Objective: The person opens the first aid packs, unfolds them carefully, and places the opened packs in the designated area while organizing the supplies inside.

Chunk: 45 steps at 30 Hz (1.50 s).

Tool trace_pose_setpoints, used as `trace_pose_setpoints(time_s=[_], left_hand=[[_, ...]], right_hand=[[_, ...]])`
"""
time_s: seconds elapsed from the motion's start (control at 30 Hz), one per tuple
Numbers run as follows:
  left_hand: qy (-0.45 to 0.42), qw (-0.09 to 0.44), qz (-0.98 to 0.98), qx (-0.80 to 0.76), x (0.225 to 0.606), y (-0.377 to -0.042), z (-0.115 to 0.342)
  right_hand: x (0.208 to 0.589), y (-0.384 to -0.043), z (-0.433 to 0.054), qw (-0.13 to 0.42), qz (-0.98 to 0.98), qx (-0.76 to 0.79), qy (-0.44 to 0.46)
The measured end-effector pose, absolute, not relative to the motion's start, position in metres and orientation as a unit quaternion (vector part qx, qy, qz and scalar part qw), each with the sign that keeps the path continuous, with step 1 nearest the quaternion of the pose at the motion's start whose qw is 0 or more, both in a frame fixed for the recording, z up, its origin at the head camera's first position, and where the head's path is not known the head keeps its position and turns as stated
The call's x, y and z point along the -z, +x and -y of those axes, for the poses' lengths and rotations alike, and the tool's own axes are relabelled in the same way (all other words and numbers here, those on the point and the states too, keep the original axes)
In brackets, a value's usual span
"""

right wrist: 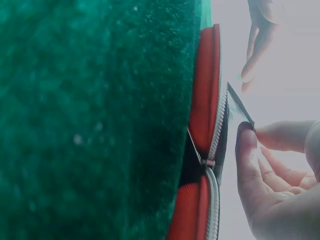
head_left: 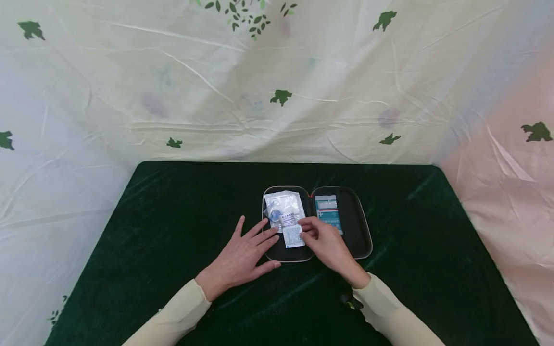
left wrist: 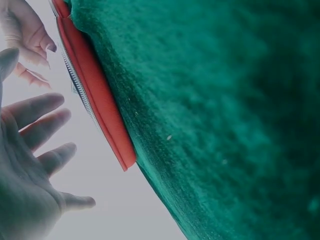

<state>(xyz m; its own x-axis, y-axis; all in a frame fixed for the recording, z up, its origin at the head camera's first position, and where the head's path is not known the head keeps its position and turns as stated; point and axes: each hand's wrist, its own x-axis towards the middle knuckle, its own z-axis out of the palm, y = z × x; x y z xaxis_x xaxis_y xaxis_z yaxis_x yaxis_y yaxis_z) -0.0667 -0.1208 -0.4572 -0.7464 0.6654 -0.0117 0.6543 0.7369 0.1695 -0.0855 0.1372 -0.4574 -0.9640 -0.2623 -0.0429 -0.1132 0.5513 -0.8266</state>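
A zippered case lies unfolded on the table, its black inside (head_left: 356, 242) up; the wrist views show its red outer shell (left wrist: 92, 85) and zipper (right wrist: 216, 115). My right hand (head_left: 328, 244) pinches the edge of a small white printed packet (head_left: 294, 237) between thumb and finger, over the case's left half. In the right wrist view this packet (right wrist: 240, 106) tilts up from the case rim. Under and behind it lie larger white plastic packets (head_left: 283, 199). My left hand (head_left: 242, 257) spreads its fingers at the case's left edge, fingertips near the packets, holding nothing.
Teal and white flat packets (head_left: 327, 214) sit in the right half of the case. A dark green velvet cloth (head_left: 195, 202) covers the table. Behind it hangs a pale curtain (head_left: 242, 110) with leaf prints. Something small and dark (head_left: 351, 302) is by the right sleeve.
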Motion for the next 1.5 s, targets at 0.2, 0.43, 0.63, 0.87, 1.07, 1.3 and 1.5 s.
trace_pose_setpoints(time_s=[0.2,0.43,0.63,0.87,1.07,1.3,1.5], left_hand=[[0.358,0.027,-0.930,-0.081,0.457,-0.067,0.118],[0.363,0.026,-0.928,-0.083,0.458,-0.067,0.114],[0.377,0.027,-0.921,-0.094,0.458,-0.065,0.107],[0.408,0.019,-0.907,-0.101,0.460,-0.064,0.098],[0.432,0.028,-0.896,-0.098,0.459,-0.062,0.088],[0.456,0.041,-0.885,-0.084,0.460,-0.061,0.078],[0.474,0.051,-0.876,-0.076,0.463,-0.061,0.070]], right_hand=[[0.454,-0.084,-0.147,0.060,-0.877,0.465,-0.105],[0.452,-0.082,-0.157,0.045,-0.882,0.460,-0.094],[0.450,-0.082,-0.166,0.038,-0.885,0.457,-0.082],[0.448,-0.081,-0.178,0.027,-0.886,0.458,-0.071],[0.449,-0.080,-0.190,0.015,-0.885,0.460,-0.067],[0.447,-0.078,-0.202,0.007,-0.887,0.458,-0.059],[0.446,-0.076,-0.211,0.009,-0.889,0.455,-0.045]])
